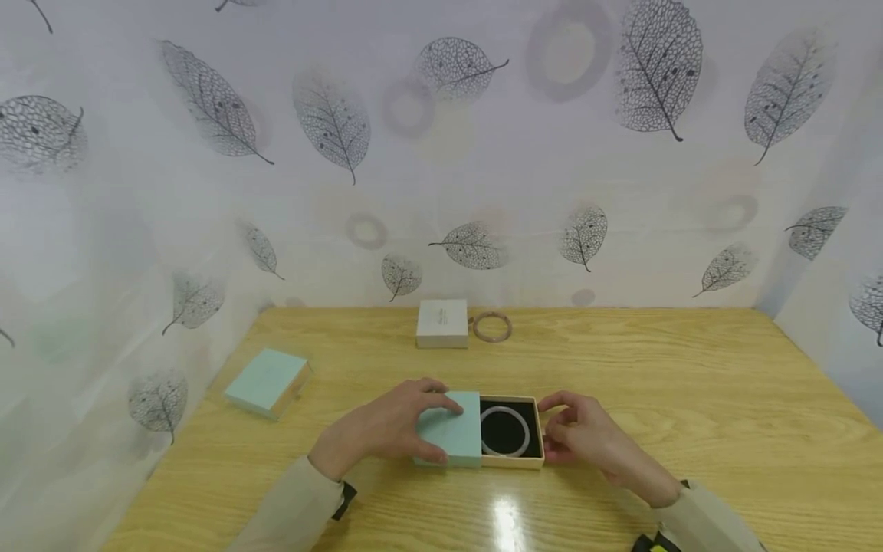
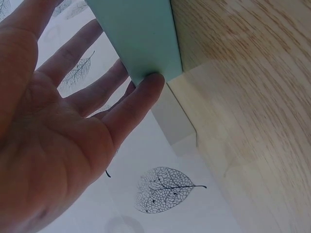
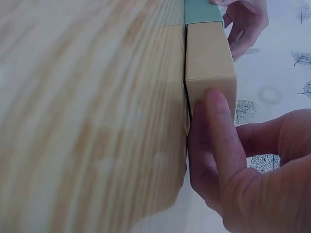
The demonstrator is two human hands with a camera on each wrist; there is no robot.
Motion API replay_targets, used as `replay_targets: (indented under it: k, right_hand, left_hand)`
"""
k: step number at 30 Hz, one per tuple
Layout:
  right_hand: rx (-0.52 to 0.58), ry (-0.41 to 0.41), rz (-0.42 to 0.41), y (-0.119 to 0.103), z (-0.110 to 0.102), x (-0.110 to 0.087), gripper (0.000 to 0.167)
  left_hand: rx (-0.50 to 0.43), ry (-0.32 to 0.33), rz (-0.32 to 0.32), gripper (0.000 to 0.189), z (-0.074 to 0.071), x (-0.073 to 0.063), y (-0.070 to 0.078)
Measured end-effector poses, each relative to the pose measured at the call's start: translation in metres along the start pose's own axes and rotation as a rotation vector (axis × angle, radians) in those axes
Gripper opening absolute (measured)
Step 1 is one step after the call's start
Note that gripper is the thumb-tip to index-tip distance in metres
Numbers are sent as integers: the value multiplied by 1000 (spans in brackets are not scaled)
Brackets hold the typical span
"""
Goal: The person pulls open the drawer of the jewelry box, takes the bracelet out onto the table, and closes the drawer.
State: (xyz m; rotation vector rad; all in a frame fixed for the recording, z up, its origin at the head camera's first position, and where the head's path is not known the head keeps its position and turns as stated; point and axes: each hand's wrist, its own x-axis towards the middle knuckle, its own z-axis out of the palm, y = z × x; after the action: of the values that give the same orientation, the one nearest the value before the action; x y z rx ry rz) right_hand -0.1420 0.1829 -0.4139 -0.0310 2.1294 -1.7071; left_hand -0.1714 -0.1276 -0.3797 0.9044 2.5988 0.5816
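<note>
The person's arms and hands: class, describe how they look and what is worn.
The left sleeve and right sleeve are long and pale beige. A black strap shows by the left cuff; a dark item with a yellow-green patch lies by the right. Both hands are bare, without visible gloves or rings.

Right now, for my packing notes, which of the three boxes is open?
The mint box under the left hand: its tray sticks out, showing a pale ring. The far-left mint box and white box behind look closed.
</note>
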Motion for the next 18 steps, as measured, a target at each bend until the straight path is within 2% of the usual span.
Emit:
replay_targets:
  k: [18]
  right_hand:
    - [-46,30,-5,2,-8,-3,36]
  left_hand:
    - [-3,2,-7,60,0,0,1]
